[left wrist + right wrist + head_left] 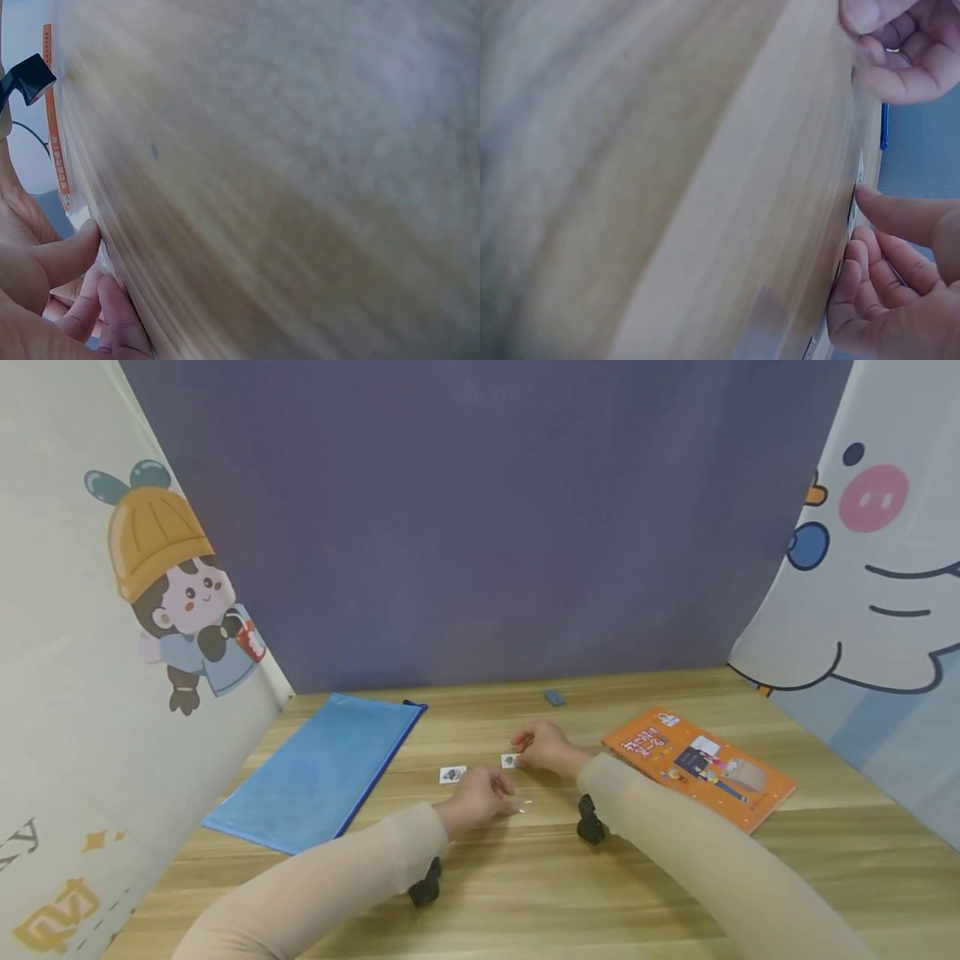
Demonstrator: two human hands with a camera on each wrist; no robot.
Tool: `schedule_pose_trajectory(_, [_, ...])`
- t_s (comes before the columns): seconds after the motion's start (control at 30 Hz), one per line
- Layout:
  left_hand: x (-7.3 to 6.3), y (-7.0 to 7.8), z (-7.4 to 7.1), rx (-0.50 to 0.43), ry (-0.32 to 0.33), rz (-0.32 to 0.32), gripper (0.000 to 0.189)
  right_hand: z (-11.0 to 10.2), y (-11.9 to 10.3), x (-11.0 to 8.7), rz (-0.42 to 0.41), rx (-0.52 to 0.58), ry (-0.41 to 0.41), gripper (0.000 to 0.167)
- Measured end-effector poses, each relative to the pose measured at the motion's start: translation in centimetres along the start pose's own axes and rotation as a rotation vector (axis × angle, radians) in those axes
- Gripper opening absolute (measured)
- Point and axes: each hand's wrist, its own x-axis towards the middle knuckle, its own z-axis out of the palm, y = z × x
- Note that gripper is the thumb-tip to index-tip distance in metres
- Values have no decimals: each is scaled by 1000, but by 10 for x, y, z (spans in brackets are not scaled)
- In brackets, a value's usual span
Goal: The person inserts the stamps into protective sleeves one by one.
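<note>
Across the wooden bench [510,885], the left card [450,775] is lying just beyond the left hand [480,795]; the right card [508,761], partly hidden, is touching the right hand [546,746]. Whether the curled hands are pinching anything is remaining unclear.

The tabletop [525,893] looks like smooth wood, the pouch [315,777] plastic, the cards [452,774] paper, the backdrop [487,527] matt.

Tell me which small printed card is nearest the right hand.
The right card, beside the right hand; the left card lies farther off, beside the left hand.
</note>
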Motion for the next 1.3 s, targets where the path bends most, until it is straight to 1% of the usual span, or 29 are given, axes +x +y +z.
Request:
schedule_pose_trajectory(0.2, [0, -1, -2, -39, -11, -8, 17, 1, -1, 0, -8, 5, -10, 35])
schedule_pose_trajectory(0.4, [1, -2, -4, -79, -19, -8, 17, -1, -1, 0, -12, -40, -22, 35])
schedule_pose_trajectory(0.47, [1, -2, -5, -96, -27, -26, 18, -1, 0, 1, -3, -46, -27, 34])
schedule_pose_trajectory(0.53, [1, -1, -6, -108, -36, -42, 18, -1, 0, 1, 7, -47, -34, 32])
schedule_pose_trajectory(0.63, [1, -1, -7, -131, -48, -50, 17, -2, 0, 1, 19, -36, -42, 27])
schedule_pose_trajectory(0.8, [2, -3, -10, -160, -66, -37, 12, -4, 0, -1, 26, -43, -31, 20])
schedule_pose_trajectory(0.93, [1, -2, -13, -176, -81, -22, 7, -7, 0, -2, 50, -1, -10, 12])
schedule_pose_trajectory(1.03, [1, -2, -14, -218, -86, -35, 8, -10, 1, -3, 70, 49, -19, 15])
schedule_pose_trajectory(1.1, [2, -2, -15, -247, -78, -59, 9, -11, 1, -4, 96, 85, -34, 18])
schedule_pose_trajectory(1.17, [4, -3, -16, -282, -57, -69, 10, -14, 1, -4, 104, 125, -50, 20])
schedule_pose_trajectory(1.3, [11, -3, -21, -341, 20, -54, 10, -20, -2, -4, 110, 237, -80, 23])
